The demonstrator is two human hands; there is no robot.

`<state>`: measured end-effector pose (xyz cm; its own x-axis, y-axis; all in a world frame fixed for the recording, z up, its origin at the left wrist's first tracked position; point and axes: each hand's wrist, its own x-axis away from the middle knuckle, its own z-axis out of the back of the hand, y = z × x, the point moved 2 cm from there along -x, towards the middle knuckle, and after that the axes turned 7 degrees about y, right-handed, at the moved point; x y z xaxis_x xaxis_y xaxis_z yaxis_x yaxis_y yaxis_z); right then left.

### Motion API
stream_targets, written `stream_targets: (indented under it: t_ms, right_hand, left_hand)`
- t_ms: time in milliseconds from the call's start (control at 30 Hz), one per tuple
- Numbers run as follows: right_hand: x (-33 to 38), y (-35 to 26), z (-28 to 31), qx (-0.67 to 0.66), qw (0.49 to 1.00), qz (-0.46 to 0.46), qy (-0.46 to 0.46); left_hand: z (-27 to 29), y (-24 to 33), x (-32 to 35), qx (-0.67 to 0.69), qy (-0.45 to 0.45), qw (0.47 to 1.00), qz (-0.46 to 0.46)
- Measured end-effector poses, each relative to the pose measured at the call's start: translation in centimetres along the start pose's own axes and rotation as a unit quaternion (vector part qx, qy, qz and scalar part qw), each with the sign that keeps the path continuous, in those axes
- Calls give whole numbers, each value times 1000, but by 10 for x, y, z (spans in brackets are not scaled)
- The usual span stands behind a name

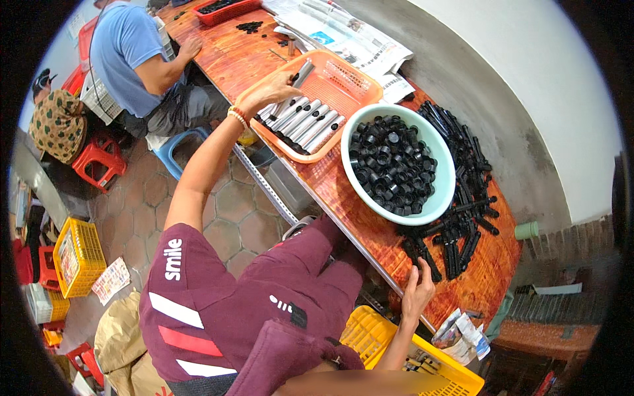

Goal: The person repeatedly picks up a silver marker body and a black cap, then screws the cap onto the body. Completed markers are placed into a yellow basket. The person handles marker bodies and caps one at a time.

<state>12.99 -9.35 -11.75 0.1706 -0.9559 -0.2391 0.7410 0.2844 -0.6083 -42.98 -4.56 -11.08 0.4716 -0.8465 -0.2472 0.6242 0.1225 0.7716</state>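
Note:
At the far end of my outstretched left arm, my left hand (269, 94) is closed around a silver tube (304, 72) over an orange plastic basket (360, 109). A row of similar silver tubes with black fittings (310, 123) lies in that basket, below the hand. My right hand (417, 294) is at the table's near edge, fingers stretched toward slim black rod-shaped parts (430, 263). Nothing shows between those fingers. Between my hands stands a pale green bowl (444, 148) full of short black cylindrical caps (393, 165).
Black rods (472, 178) are heaped right of the bowl on the wooden table (495, 251). Newspapers (356, 39) lie against the wall, and a red basket (228, 12) stands at the far end. A yellow crate (370, 333) is below my right arm. A co-worker in blue (129, 56) sits left.

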Motion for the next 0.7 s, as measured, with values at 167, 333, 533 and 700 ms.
stream_targets:
  t_ms: [167,333,533,700]
  right_hand:
    - [4,11,-1,20,999,24,-13]
    - [8,16,-4,34,999,26,-4]
    - [7,9,4,22,998,58,14]
    - [6,15,74,-1,992,56,114]
  left_hand:
    - [-20,-46,-6,-189,-34,981,32]
    - [-17,-28,-3,-289,-34,957,14]
    - [-29,42,23,-64,-9,992,-111]
    - [-42,125,109,195,-246,949,-34]
